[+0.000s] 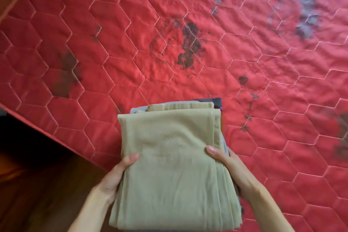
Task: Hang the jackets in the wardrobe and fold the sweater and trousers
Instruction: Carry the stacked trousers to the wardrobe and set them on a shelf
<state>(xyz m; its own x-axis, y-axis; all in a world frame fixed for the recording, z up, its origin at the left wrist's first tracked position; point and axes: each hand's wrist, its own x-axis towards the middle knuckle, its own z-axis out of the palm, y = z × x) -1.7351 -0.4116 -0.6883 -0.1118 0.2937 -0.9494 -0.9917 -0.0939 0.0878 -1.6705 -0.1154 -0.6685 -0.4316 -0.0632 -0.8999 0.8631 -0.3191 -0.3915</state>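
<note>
Folded khaki trousers [169, 156], atop a grey garment [225, 143]: left hand [114, 173] and right hand [227, 165] clasp opposite sides, thumbs on top, above red quilted bed [188, 43].

Soft daylight; left edge dim, blurred.

Folded khaki trousers [169, 165] atop grey garment [225, 143]

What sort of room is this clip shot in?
Most likely a bedroom: a red quilted bedspread covers what looks like a bed, with dark wooden floor beside it. Both hands hold a stack of folded clothes.
</note>
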